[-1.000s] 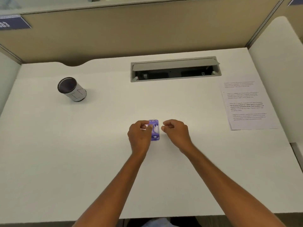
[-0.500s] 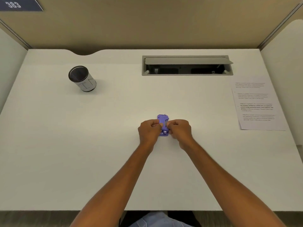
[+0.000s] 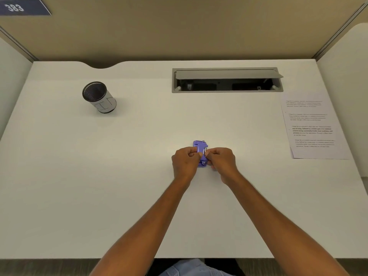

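A small purple stapler (image 3: pixel 200 145) lies on the white desk (image 3: pixel 139 176) at its middle, with a metal part showing along its top. My left hand (image 3: pixel 185 163) grips its left side with curled fingers. My right hand (image 3: pixel 222 161) pinches its right side, thumb and fingers meeting at the metal part. The two hands hide the stapler's sides and much of its near half.
A mesh pen cup (image 3: pixel 99 97) with a white sleeve stands at the back left. An open grey cable hatch (image 3: pixel 227 79) is set into the desk at the back. A printed sheet (image 3: pixel 313 127) lies at the right. Partition walls close three sides.
One second ago my right hand was apart from the stapler; it has closed in and taken hold of its right side. Since half a second ago both hands hold in place.
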`<act>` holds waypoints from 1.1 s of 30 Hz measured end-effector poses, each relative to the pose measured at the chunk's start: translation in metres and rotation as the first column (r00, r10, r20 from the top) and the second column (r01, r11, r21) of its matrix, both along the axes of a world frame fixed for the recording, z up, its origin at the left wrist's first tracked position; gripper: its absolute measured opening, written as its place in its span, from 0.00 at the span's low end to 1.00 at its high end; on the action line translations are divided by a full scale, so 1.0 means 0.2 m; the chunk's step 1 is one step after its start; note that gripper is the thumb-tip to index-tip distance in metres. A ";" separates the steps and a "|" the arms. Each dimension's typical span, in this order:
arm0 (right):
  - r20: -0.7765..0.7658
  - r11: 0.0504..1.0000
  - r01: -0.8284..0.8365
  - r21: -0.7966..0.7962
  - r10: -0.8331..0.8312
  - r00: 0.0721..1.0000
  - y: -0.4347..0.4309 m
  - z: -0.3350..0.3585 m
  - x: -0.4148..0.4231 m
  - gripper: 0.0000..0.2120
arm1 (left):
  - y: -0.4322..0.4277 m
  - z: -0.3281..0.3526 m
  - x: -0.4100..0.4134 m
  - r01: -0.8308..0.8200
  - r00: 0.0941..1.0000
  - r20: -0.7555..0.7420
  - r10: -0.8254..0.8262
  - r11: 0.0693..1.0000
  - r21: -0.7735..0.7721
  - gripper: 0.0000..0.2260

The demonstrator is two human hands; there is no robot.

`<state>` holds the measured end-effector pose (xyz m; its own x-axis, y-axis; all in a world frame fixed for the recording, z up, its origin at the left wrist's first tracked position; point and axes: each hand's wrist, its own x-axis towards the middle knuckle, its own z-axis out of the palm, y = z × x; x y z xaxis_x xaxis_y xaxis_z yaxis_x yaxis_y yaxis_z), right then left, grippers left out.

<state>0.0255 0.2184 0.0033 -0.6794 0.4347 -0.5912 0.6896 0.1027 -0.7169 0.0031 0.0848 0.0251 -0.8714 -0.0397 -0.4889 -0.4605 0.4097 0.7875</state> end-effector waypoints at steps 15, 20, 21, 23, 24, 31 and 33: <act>-0.100 0.995 -0.087 -0.046 0.083 0.992 -0.23 0.14 -0.16 0.09 | -0.31 0.14 -0.08 -0.082 0.994 -0.063 0.088 0.992 0.094 0.09; -0.117 0.981 -0.176 -0.084 0.165 0.979 -0.51 0.18 -0.27 0.11 | -0.61 0.16 -0.12 -0.158 0.981 -0.107 0.164 0.985 0.065 0.09; -0.122 0.977 -0.191 -0.097 0.179 0.976 -0.58 0.18 -0.29 0.10 | -0.68 0.17 -0.13 -0.177 0.977 -0.111 0.183 0.982 0.063 0.09; -0.128 0.969 -0.215 -0.122 0.200 0.972 -0.71 0.18 -0.33 0.09 | -0.81 0.17 -0.15 -0.212 0.969 -0.122 0.217 0.976 0.050 0.10; -0.125 0.965 -0.225 -0.133 0.209 0.970 -0.78 0.18 -0.35 0.08 | -0.87 0.17 -0.15 -0.230 0.964 -0.128 0.233 0.972 0.043 0.10; -0.081 0.944 -0.265 -0.194 0.254 0.964 -1.23 0.13 -0.45 0.07 | -1.30 0.14 -0.21 -0.293 0.948 -0.137 0.288 0.956 -0.019 0.10; -0.057 0.938 -0.267 -0.219 0.261 0.964 -1.33 0.11 -0.46 0.07 | -1.39 0.12 -0.21 -0.296 0.949 -0.128 0.290 0.954 -0.036 0.11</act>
<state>-0.0669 -0.0479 0.0252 -0.7686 0.0968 -0.6324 0.6397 0.1143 -0.7600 -0.0399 -0.1928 0.0493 -0.8694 -0.3254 -0.3720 -0.4704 0.3142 0.8246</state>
